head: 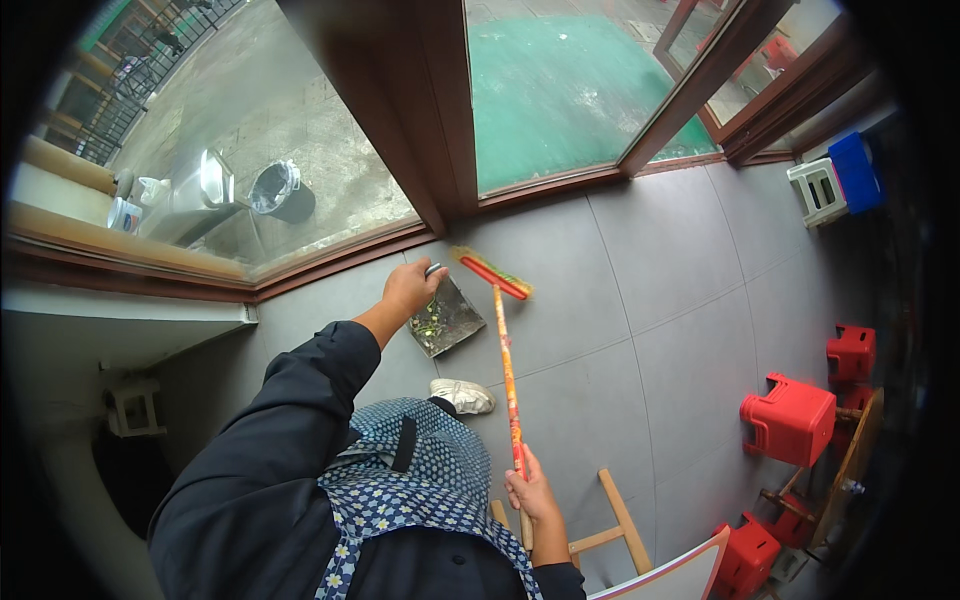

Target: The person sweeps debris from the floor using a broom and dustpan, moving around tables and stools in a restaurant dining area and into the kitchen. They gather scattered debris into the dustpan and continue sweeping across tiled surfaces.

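Observation:
My left hand (pixel 414 286) is closed around the end of a grey dustpan handle (pixel 433 269). Below it the dustpan (pixel 448 319) rests on the grey tiled floor, with green and yellowish scraps in its pan. My right hand (pixel 531 487) grips the orange, patterned handle of a broom (pixel 506 360) near its lower end in the picture. The broom's red head (pixel 493 276) with green and yellow bristles is on or just above the floor, right of the dustpan and apart from it. A white shoe (pixel 463 395) stands just below the dustpan.
Brown-framed glass doors (pixel 547 191) run along the top. Red plastic stools (pixel 791 420) and a wooden-edged table (pixel 847 472) stand at the right. A wooden stand or chair leg (pixel 626 521) and a white board edge (pixel 675 574) lie near my right arm. A bin (pixel 283 193) stands beyond the glass.

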`<action>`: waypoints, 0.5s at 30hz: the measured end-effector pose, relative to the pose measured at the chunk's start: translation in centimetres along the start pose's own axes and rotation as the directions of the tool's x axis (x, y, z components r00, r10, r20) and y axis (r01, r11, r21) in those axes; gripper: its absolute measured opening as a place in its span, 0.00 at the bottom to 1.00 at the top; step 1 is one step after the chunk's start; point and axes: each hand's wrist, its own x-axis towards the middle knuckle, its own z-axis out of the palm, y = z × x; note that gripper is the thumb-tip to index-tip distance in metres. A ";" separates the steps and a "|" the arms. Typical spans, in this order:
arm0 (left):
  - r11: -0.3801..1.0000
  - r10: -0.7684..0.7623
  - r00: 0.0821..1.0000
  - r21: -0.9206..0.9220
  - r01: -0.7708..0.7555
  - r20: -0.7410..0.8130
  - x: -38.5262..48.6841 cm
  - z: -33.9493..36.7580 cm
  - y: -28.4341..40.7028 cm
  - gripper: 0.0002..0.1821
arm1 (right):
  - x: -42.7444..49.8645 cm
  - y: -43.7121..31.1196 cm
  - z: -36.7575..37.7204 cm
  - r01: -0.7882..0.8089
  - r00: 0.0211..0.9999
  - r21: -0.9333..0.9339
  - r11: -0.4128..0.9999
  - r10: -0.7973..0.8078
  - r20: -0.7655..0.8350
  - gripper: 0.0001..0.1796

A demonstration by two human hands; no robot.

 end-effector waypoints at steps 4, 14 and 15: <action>0.999 0.028 0.999 0.027 -0.027 -0.034 -1.0 -0.1 0.3 0.23 | 6.9 -4.1 -2.2 0.157 0.953 -0.161 0.974 -0.192 -0.234 0.43; 1.000 0.007 1.000 0.020 -0.007 -0.017 -1.9 -1.0 1.1 0.25 | 10.4 5.1 0.0 -0.079 0.976 -0.574 0.815 -0.053 -0.209 0.47; 1.000 -0.013 1.000 0.026 0.013 0.004 -2.0 -0.9 1.1 0.25 | 9.0 6.5 -0.9 0.022 0.994 -0.455 0.890 -0.067 -0.084 0.46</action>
